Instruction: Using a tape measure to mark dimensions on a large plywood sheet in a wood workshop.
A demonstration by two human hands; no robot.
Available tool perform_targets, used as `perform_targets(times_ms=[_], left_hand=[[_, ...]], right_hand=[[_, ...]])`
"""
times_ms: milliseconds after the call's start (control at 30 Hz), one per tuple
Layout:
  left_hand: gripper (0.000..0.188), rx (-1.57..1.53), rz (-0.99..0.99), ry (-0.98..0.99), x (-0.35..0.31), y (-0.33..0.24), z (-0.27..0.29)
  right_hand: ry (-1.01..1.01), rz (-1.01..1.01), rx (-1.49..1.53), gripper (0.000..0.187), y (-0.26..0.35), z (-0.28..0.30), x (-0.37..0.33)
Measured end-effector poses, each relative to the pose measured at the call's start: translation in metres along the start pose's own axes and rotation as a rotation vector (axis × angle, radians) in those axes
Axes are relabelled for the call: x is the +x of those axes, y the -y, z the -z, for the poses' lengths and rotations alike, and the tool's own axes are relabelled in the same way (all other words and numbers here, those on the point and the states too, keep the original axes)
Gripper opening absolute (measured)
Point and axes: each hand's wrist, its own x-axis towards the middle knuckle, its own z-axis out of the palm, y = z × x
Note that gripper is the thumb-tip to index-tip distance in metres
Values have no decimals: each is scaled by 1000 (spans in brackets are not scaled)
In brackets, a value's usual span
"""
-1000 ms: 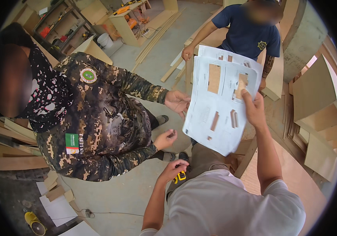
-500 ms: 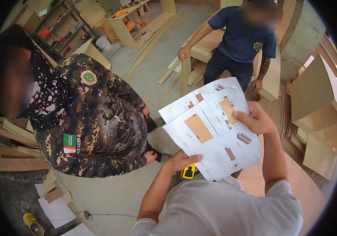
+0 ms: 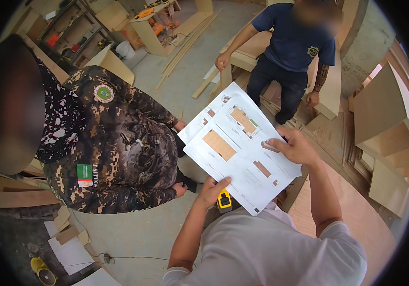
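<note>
In front of me I hold printed drawing sheets [image 3: 242,176], white paper with brown rectangles and small furniture figures on it. My left hand [image 3: 212,192] pinches the lower left edge, thumb on top and fingers underneath. On the right edge, my right hand [image 3: 292,148] grips the stack with its thumb over a small drawing. A second sheet [image 3: 199,116] sticks out behind the front one at the upper left. Just below my left hand shows a yellow and black tape measure [image 3: 224,200], close to my waist.
On the left stands a person in a camouflage jacket [image 3: 118,138]. Another in a dark blue shirt [image 3: 294,40] stands beyond the papers, by stacked wood panels [image 3: 242,59]. A plywood cabinet [image 3: 381,109] is at right. Long wood strips [image 3: 185,50] and a cable [image 3: 138,258] lie on the floor.
The sheets have moved left and slightly turned, both hands moving left with them. My right hand sits lower along the sheet's edge. The camouflage-jacketed person's head has come lower and nearer.
</note>
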Motion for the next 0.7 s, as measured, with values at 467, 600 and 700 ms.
perform_targets(times_ms=[467,600,700], left_hand=[[36,-267,-113,89,39,-12,19],[29,-252,-102,65,66,-20,15],[25,-249,-92,29,85,-20,8]], right_hand=[[160,-35,56,25,-11,26,81],[204,4,52,26,-10,40,116],[207,19,-2,28,-16,49,137]])
